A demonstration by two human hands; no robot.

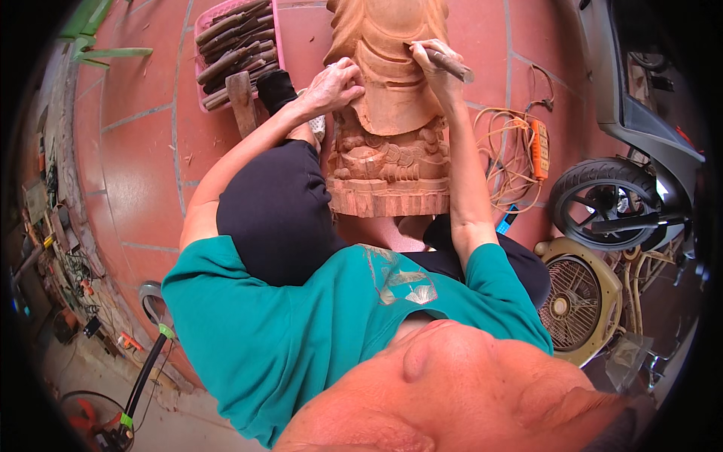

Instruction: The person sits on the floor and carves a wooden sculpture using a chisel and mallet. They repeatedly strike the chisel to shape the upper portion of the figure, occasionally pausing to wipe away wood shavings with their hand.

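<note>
Red tiled floor (143,151) (chisel tray (202,45), fan (576,297), scooter (640,128)) around carving (392,113).

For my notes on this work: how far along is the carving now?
The base of the wooden statue already shows detailed relief. In hand: the right hand works a chisel on the smoother upper folds while the left hand steadies it. That upper part seems unfinished.

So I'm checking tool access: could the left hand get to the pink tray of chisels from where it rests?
Probably yes. The left hand rests on the wooden carving, and the pink tray lies on the tiles just to its left. Only the wooden mallet and the person's black-clad foot lie between.
</note>
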